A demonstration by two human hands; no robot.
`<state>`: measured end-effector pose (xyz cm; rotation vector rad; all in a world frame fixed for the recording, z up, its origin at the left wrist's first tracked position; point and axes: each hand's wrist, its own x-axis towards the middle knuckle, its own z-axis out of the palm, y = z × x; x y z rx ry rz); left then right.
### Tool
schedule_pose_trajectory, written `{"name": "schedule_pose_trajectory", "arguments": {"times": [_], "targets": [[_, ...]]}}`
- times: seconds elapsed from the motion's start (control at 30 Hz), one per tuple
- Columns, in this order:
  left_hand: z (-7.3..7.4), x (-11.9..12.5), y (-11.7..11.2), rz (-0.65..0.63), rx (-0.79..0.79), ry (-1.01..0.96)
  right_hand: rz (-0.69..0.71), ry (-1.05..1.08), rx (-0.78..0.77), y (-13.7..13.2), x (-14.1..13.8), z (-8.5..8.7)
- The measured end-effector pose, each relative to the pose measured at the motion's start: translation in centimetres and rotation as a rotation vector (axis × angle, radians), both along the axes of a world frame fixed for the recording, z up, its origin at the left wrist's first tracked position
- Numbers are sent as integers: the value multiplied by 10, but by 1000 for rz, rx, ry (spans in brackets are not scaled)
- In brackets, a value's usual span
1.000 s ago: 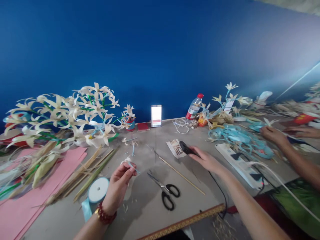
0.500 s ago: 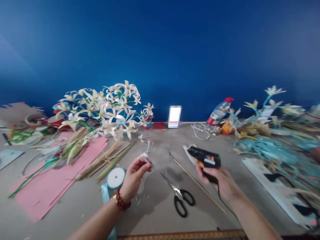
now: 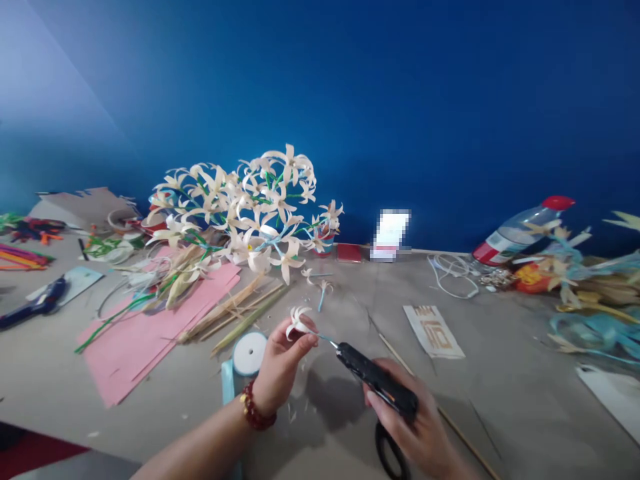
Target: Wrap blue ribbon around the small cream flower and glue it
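My left hand (image 3: 285, 357), with a red bead bracelet (image 3: 257, 407) at its wrist, is closed in a pinch on a small white craft flower (image 3: 299, 322). The flower's thin blue stem (image 3: 320, 335) points right. My right hand (image 3: 407, 413) is wrapped round a black corded hot glue gun (image 3: 373, 373), whose metal tip is at the stem's end; whether they touch I cannot tell. Under the right hand, one black handle loop of the scissors (image 3: 391, 453) shows, the rest being hidden. By the left wrist lies a roll of light blue ribbon (image 3: 250, 353).
White flowers (image 3: 250, 213) crowd the back left, above pink paper (image 3: 150, 327) and dried stalks (image 3: 235, 310). A thin stick (image 3: 465, 433) lies beside the right hand. Further right are a printed paper packet (image 3: 434, 331), a tilted bottle (image 3: 520, 233) and a white power strip (image 3: 613, 403).
The glue gun has moved down and left in my right hand, its tip now at the flower stem. The printed packet is uncovered. My view has turned left.
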<state>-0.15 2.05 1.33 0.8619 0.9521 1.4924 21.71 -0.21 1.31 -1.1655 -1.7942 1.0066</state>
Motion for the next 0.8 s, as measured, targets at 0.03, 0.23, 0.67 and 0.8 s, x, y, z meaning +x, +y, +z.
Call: {"name": "schedule_pose_trajectory", "arguments": {"times": [0.03,0.23,0.67,0.8], "targets": [[1,0,0,-7,-1,6,14,-31,30,-1,1,-2],[-1,1,-3,-41,-18,27,48,-157,133,-1,1,-2],[-5,1,-5,-44,-41,65,29,-204,221,0,2,-2],[-4,2,-6,-44,-39,60,44,-201,279,0,1,0]]}}
